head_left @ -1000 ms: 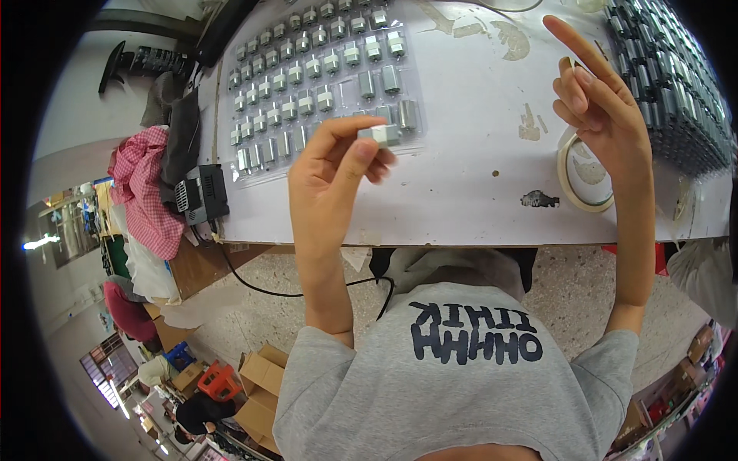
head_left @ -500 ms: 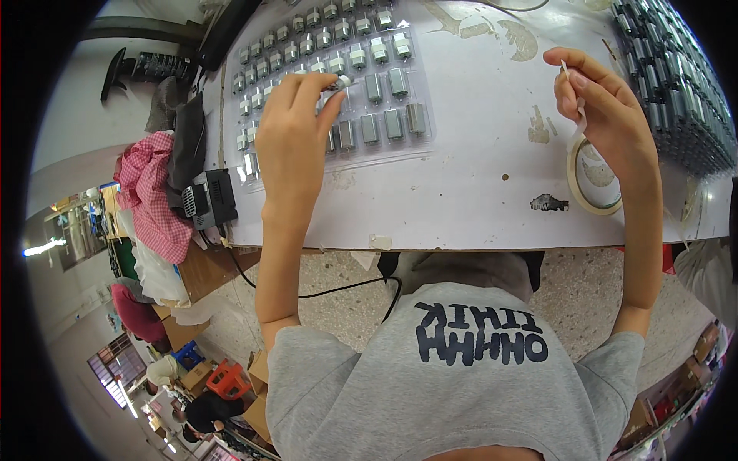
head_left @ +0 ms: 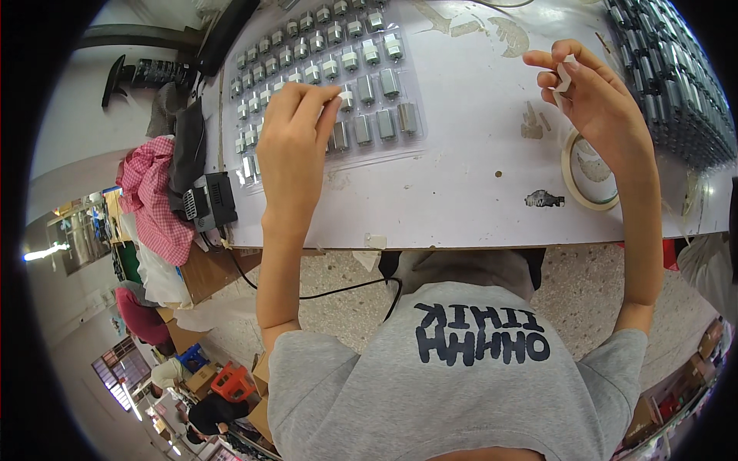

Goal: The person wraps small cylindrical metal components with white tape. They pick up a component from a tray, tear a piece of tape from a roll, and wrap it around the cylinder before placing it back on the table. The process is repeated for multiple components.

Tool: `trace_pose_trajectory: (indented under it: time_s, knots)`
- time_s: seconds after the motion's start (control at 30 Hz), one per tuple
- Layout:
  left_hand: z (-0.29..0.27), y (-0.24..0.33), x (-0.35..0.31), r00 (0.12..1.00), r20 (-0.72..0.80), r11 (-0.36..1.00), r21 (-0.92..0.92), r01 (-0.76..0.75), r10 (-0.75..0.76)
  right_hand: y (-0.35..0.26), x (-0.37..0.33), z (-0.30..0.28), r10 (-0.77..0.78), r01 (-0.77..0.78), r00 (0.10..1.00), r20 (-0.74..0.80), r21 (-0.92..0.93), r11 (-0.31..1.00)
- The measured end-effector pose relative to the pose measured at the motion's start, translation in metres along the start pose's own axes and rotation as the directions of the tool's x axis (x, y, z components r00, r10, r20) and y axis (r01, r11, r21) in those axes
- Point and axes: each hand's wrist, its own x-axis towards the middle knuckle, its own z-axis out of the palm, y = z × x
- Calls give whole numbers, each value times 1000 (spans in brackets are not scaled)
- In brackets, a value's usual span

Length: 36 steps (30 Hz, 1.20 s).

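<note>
My left hand (head_left: 296, 131) is over a clear plastic tray (head_left: 377, 157) filled with rows of small silver motors. Its thumb and forefinger are closed at the edge of a motor with a white band (head_left: 347, 100), which sits at or in a tray pocket; the fingers partly hide the contact. Many other motors wear the same white band, while plain ones (head_left: 386, 124) fill the nearest right part. Raised at the right, my right hand (head_left: 603, 100) pinches a short strip of white tape (head_left: 565, 77), which bends between its fingers. Below that wrist lies a roll of cream tape (head_left: 570, 173).
Stacked trays of motors (head_left: 669, 84) rise along the right edge. At the left are a black box-shaped device (head_left: 209, 201) with a cable, a pink checked cloth (head_left: 157, 192) and a black bottle (head_left: 161, 71). The table's front edge runs before my body.
My left hand has lowered the banded motor from above the tray to a pocket. My right hand has moved slightly up and left, and the tape strip now bends among its fingers.
</note>
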Motion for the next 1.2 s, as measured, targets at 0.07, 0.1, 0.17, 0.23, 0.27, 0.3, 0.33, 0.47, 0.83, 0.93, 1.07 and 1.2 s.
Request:
trace_pose_trajectory:
  time_s: [0.07, 0.1, 0.17, 0.23, 0.27, 0.3, 0.33, 0.47, 0.83, 0.93, 1.07, 1.2]
  knots:
    - [2, 0, 6, 999, 24, 999, 21, -49, 48, 0, 3, -10, -37, 32, 987, 158, 34, 999]
    - [3, 0, 8, 997, 36, 997, 33, -71, 70, -1, 3, -12, -22, 11, 982, 190, 59, 998]
    - [9, -1, 13, 992, 73, 994, 49, -102, 98, -4, 3, -15, 4, -33, 967, 255, 106, 994]
    - [10, 2, 17, 987, 123, 992, 58, -109, 101, -3, 3, -21, -16, 5, 985, 172, 67, 998]
    - [9, 4, 18, 984, 152, 994, 56, -98, 89, -3, 2, -23, -28, 22, 991, 131, 47, 999]
    - [8, 5, 19, 981, 179, 994, 53, -91, 80, -5, 1, -22, -20, 11, 993, 117, 75, 997]
    - [7, 6, 20, 976, 207, 996, 46, -80, 69, -9, 0, -20, -12, 1, 995, 104, 104, 995]
    - [2, 5, 21, 962, 273, 999, 11, -33, 29, -13, -4, -15, -79, 63, 987, 139, 114, 992]
    - [-7, 8, 29, 951, 307, 992, -127, -9, 48, -15, -12, -13, -165, 198, 967, 195, -163, 966]
    - [-8, 9, 30, 937, 346, 992, -127, -7, 51, -10, -22, -5, -229, 252, 967, 111, -294, 922]
    - [-10, 2, 21, 919, 392, 997, -73, -11, 39, -2, -35, 9, -425, 425, 901, 93, -393, 815]
    - [-15, 10, 18, 922, 386, 1000, 15, 18, -22, 4, -44, 16, -447, 448, 892, 68, -259, 855]
